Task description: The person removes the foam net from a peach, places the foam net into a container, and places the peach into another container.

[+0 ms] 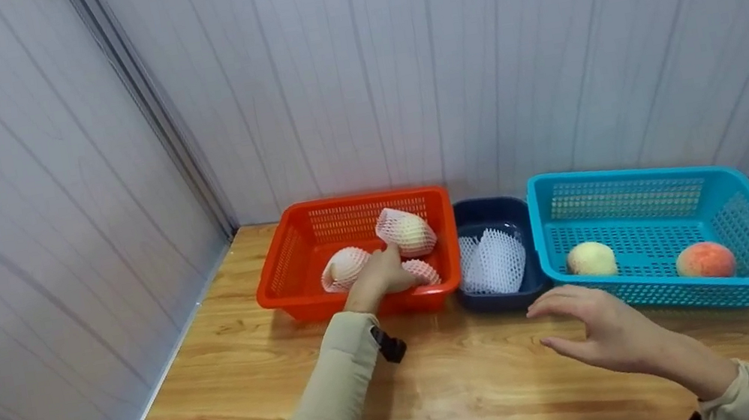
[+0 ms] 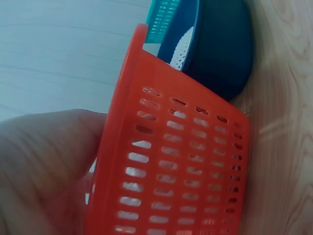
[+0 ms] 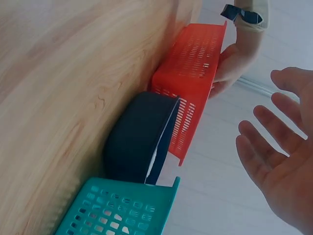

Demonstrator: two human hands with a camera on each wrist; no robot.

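Observation:
My left hand (image 1: 385, 273) reaches over the front rim into the red basket (image 1: 347, 203), its fingertips right at a foam-netted fruit (image 1: 423, 272) near the front wall. The fingers are largely hidden, and I cannot tell whether they grip it. Two more fruits in white foam nets lie there: a pale netted fruit (image 1: 346, 268) left of the hand and a yellowish netted fruit (image 1: 413, 234) behind it. My right hand (image 1: 608, 330) hovers before the blue basket (image 1: 650, 173), fingers spread and loosely bent, holding nothing.
Between the baskets stands a navy tub (image 1: 488, 205) with white foam nets (image 1: 497, 262) inside. A pale yellow peach (image 1: 591, 260) and a reddish peach (image 1: 705, 260) lie bare in the blue basket. Panel walls (image 1: 397, 69) rise behind and beside the wooden table (image 1: 227, 417).

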